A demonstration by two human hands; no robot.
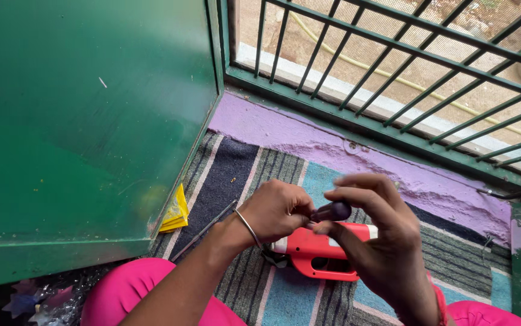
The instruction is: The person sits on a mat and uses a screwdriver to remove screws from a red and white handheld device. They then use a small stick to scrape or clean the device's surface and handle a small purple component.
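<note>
Hands (278, 211) (375, 229) over red tool (320, 250), nozzle end hidden, dark knob (333, 211) partly covered

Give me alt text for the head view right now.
Both hands meet over a red and white handheld tool on a striped rug: the right hand pinches a small dark handle, and the left hand closes beside it. A green door stands left, window bars ahead.

I am sitting on a striped rug (230, 175) of grey, dark blue and light blue bands. A green metal door (79, 121) is standing open at my left. Ahead, a green barred grille (393, 66) with mesh is letting daylight in over a rough purple sill (333, 145).
</note>
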